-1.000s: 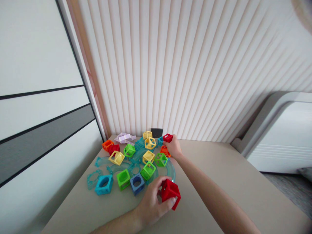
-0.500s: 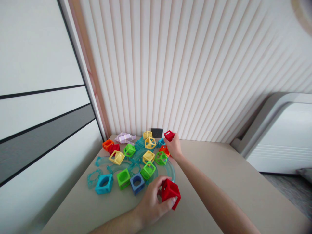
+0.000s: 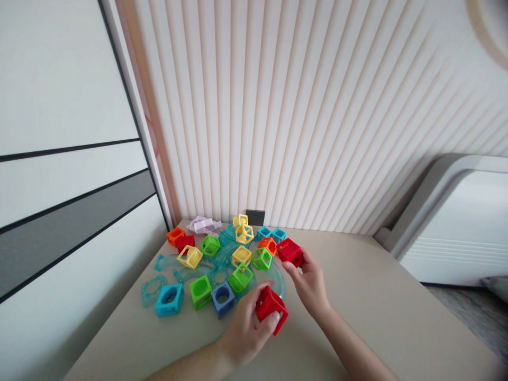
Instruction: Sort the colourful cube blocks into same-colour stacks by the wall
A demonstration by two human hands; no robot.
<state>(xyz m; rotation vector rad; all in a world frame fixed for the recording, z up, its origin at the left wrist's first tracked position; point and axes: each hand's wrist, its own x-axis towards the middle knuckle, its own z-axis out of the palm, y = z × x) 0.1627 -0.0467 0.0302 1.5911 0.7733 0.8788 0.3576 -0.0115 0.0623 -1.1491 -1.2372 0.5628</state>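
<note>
My left hand grips a red hollow cube block between thumb and fingers, low over the near part of the table. To its right and farther back, my right hand is closed on a second red cube block. Left of the right hand sit a green cube and an orange cube. Nearest to my left hand are a blue cube with a round hole and a bright green open cube. Part of each held block is covered by my fingers.
Clear teal track pieces lie among yellow, green, red and orange cubes. A light blue cube stands at the left, with lilac pieces at the back. The ribbed wall carries a black socket behind the table.
My right hand has come back from the far side toward me with its red block, uncovering a light blue cube at the back. My left hand has shifted slightly up and left.
</note>
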